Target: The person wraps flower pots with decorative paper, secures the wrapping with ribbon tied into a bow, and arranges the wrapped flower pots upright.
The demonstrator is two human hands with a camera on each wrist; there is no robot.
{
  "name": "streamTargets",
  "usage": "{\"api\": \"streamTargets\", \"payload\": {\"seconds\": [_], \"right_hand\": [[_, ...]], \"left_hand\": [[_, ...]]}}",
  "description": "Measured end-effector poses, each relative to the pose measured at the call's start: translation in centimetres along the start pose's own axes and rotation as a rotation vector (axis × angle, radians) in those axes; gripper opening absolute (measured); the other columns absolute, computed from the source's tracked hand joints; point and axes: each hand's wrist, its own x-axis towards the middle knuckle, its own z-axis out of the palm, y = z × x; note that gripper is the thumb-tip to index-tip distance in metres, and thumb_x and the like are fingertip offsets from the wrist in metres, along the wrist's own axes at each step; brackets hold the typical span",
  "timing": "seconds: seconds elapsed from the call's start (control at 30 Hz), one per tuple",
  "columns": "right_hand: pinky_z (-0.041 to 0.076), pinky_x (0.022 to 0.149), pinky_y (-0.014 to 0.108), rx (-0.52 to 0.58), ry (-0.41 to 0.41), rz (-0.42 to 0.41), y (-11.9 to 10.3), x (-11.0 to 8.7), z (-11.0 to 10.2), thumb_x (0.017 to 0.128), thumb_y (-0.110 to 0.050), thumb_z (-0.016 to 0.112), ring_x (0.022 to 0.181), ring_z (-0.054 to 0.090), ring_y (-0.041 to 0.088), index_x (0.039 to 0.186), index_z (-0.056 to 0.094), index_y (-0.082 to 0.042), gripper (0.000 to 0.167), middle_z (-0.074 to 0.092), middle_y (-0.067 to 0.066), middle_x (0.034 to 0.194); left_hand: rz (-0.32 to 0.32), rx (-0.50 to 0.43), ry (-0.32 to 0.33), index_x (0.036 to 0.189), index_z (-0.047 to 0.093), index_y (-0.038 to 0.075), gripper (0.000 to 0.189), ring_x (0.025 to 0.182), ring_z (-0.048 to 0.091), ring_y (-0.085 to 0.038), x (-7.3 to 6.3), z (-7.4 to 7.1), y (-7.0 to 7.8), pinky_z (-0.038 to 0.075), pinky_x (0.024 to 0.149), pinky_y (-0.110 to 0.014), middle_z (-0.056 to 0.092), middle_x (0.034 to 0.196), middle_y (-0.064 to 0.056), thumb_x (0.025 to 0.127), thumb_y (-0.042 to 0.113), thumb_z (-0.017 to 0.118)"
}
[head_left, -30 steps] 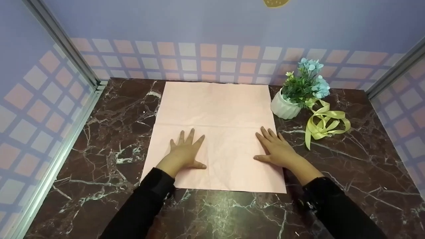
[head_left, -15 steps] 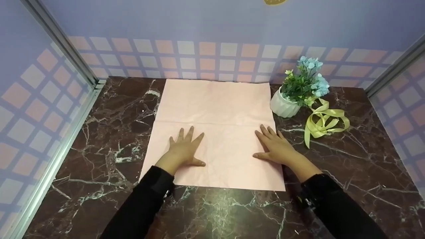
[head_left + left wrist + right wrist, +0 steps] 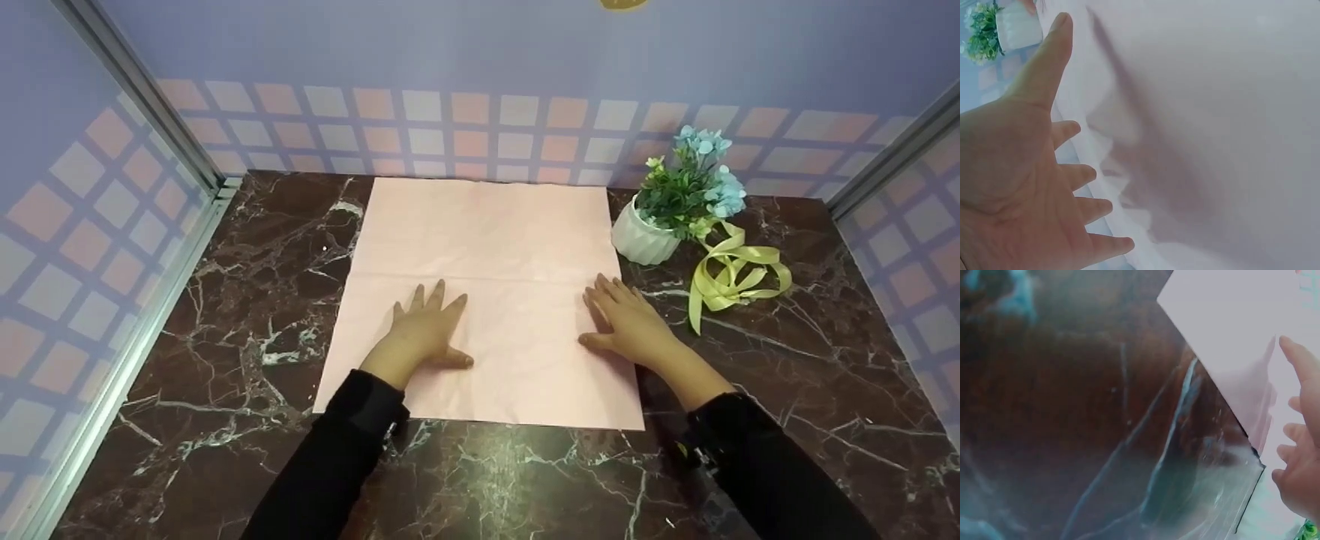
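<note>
A pink square sheet of paper lies spread on the dark marbled tabletop, with faint creases crossing its middle. Over its left half is my left hand, fingers straight and spread. In the left wrist view, the palm of the left hand appears raised off the sheet, its shadow falling apart from the fingers. My right hand is at the sheet's right edge with fingers extended. The right wrist view catches the right hand only partly, at the frame's edge, just over the paper. Neither hand holds anything.
A white ribbed pot with blue artificial flowers stands by the sheet's back right corner. Loose yellow ribbon lies in loops in front of it. Panels with pink and white squares enclose the table at back and sides.
My left hand has shifted slightly right and forward. The right hand has moved a little forward, its fingers closer together. The paper, pot and ribbon stay in place.
</note>
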Motion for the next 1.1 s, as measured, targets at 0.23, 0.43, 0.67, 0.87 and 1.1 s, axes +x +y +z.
{"api": "streamTargets", "payload": {"seconds": [0.23,0.43,0.67,0.87,1.1], "right_hand": [[0.022,0.112,0.056,0.279,0.199,0.189,1.4,0.8,-0.4,0.090,-0.024,0.071,0.136,0.029,0.047,0.143,0.039,0.007,0.069,0.031,0.032,0.147],[0.026,0.111,0.056,0.470,0.251,0.324,2.7,1.2,-0.9,0.094,-0.022,0.065,0.137,0.028,0.045,0.147,0.030,0.006,0.069,0.028,0.031,0.147],[0.028,0.109,0.054,0.503,0.416,0.345,4.8,1.6,-0.5,0.093,-0.021,0.067,0.134,0.031,0.044,0.146,0.029,0.009,0.071,0.030,0.032,0.144],[0.028,0.112,0.047,0.664,0.574,0.383,6.3,2.0,-0.5,0.091,-0.016,0.069,0.136,0.031,0.039,0.146,0.026,0.011,0.075,0.031,0.031,0.146],[0.018,0.116,0.046,0.656,0.551,0.432,7.3,2.4,-1.5,0.090,-0.025,0.071,0.142,0.022,0.038,0.151,0.017,0.008,0.088,0.023,0.030,0.152]], "left_hand": [[-0.001,0.016,0.015,0.158,0.013,0.025,0.109,0.144,-0.004,-0.044,0.9,0.4,1.9,0.007,0.109,-0.069,-0.003,0.161,-0.016,0.075,0.062,0.073],[-0.010,0.046,0.024,0.158,0.009,0.030,0.110,0.145,-0.005,-0.043,1.9,0.6,3.4,0.007,0.107,-0.072,-0.006,0.162,-0.014,0.074,0.068,0.069],[-0.046,0.072,0.013,0.158,0.006,0.033,0.109,0.144,-0.012,-0.043,2.0,1.6,4.0,0.006,0.102,-0.078,-0.013,0.162,-0.008,0.074,0.072,0.064],[-0.036,0.050,0.003,0.158,0.005,0.032,0.109,0.143,-0.016,-0.043,1.9,2.2,4.3,0.004,0.101,-0.079,-0.016,0.161,-0.008,0.075,0.071,0.064],[-0.052,0.044,-0.021,0.158,0.004,0.032,0.110,0.143,-0.017,-0.042,2.2,2.1,4.8,0.003,0.102,-0.078,-0.016,0.161,-0.008,0.074,0.068,0.067]]}}
